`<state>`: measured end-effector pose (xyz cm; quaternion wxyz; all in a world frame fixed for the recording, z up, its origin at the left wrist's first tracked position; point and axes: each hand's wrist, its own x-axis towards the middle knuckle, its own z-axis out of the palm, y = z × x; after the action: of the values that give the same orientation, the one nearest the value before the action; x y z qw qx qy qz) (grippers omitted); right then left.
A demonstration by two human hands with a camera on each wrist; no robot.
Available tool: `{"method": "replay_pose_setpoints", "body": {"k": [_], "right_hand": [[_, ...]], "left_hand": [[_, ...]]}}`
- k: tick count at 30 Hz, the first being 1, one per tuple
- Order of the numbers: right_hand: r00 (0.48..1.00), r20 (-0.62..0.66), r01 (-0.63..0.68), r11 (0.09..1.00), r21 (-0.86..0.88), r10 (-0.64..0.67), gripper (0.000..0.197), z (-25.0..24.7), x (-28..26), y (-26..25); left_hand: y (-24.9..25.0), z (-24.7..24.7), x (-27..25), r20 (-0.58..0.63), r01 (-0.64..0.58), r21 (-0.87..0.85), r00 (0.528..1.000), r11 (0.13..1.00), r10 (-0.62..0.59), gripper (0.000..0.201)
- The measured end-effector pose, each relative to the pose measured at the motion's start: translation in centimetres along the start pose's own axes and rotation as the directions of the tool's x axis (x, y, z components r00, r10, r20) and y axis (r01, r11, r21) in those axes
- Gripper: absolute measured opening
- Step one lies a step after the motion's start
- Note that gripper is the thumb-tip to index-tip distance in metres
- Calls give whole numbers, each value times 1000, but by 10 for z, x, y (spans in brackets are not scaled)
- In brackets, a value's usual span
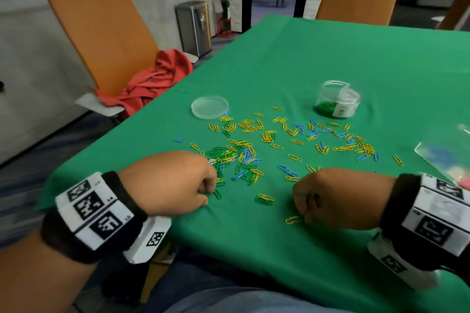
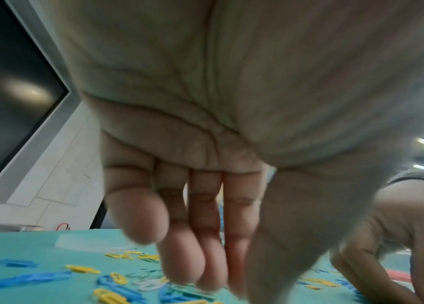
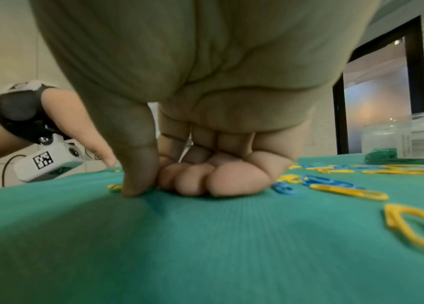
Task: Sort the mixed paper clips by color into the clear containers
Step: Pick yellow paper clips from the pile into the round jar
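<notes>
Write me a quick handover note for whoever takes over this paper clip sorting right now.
Left hand: fingers down at the near edge of the mixed pile; whether it holds a clip is unclear.
Right hand: curled, knuckles on the green cloth, nothing visibly held; a yellow clip lies beside it.
Done: green clips are in the clear jar; its lid lies off to the left.
Left: yellow, blue and remaining green clips scattered across the cloth.
</notes>
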<state>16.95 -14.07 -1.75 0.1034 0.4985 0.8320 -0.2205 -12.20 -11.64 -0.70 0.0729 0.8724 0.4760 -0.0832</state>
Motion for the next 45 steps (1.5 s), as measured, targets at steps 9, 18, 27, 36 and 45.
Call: {"method": "replay_pose_setpoints", "body": {"k": [9,18,27,36,45], "right_hand": [[957,-289,54,993,101,-23,16,-3,-5,4],[994,-97,103,809,579,-57,7,-24,19,-34],[989,-148,-23,994,-103,8,21,-10,44,-47],[975,-217,78,989,127,-49,11,-20,42,-40],[996,-79,84,-302,950,27,17,-36,47,-10]], "left_hand": [[10,11,14,-109,-2,-9,994,1000,1,18],[6,16,10,-96,-59,1,994,998,59,10],[4,17,11,-119,-53,-47,992,997,48,10],[-2,19,10,-106,-54,-51,993,997,48,10],[-10,17,12,-201,-61,-131,979,990,34,7]]}}
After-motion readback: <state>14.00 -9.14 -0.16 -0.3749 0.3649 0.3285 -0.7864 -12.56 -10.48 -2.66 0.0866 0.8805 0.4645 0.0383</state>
